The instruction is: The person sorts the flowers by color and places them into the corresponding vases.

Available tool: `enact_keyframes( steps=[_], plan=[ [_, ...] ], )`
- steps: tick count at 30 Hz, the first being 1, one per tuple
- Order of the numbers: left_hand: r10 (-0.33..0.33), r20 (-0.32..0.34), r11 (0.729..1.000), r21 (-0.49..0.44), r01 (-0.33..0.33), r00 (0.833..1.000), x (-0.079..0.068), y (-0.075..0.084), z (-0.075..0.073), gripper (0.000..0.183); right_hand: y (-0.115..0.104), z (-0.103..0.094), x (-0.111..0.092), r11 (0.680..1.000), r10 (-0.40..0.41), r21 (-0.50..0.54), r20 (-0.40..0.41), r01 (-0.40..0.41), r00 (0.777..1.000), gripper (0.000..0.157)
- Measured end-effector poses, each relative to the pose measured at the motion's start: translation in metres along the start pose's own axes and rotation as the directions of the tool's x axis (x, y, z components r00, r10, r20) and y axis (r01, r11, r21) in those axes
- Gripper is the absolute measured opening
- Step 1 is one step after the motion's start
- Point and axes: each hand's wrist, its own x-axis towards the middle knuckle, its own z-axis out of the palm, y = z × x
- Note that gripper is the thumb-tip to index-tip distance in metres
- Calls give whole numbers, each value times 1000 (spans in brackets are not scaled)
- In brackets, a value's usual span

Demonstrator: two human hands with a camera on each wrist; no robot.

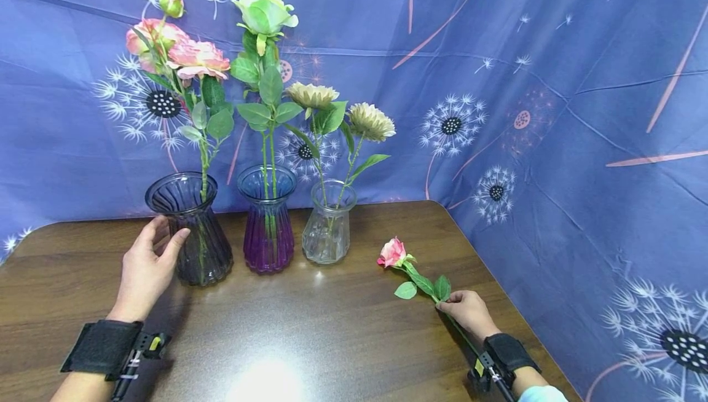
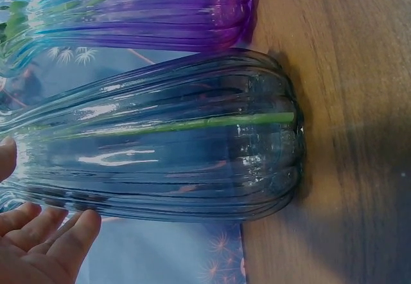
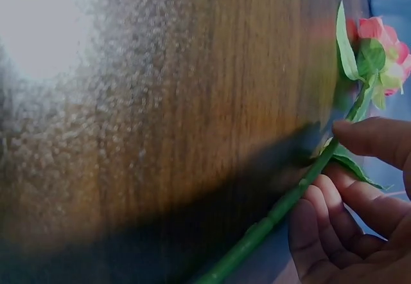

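Observation:
My left hand (image 1: 145, 267) holds the dark grey ribbed glass vase (image 1: 206, 254) from its left side, thumb in front and fingers curving behind the neck. Upright on the table, this vase contains pink flowers (image 1: 198, 59) on a green stem; the left wrist view shows the stem's cut end near the bottom. At the right, my right hand (image 1: 469, 311) pinches the green stem (image 3: 260, 229) of a single pink rose (image 1: 393, 252) between thumb and fingers. The rose lies low over the tabletop, its bloom pointing to the back left.
A blue-purple vase (image 1: 269, 236) with a pale green rose (image 1: 265, 13) stands beside the dark one. To its right is a clear vase (image 1: 326, 236) with two cream flowers (image 1: 372, 122). Behind the wooden table (image 1: 332, 328) hangs a blue dandelion-print cloth (image 1: 354, 8).

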Motion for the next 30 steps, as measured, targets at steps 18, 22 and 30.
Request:
enact_keyframes(
  steps=[18,22,30],
  plan=[
    [12,-1,1000,23,-12,1000,0,-1,0,52,-8,-5,-3,995,-5,-100,9,6,1000,22],
    [17,1,999,33,-17,1000,-1,-1,0,53,-7,-6,-4,996,-15,-91,15,16,1000,16],
    [15,4,1000,15,-15,1000,-1,-1,0,53,-7,-4,-3,990,-74,-123,-13,72,997,5]
  ],
)
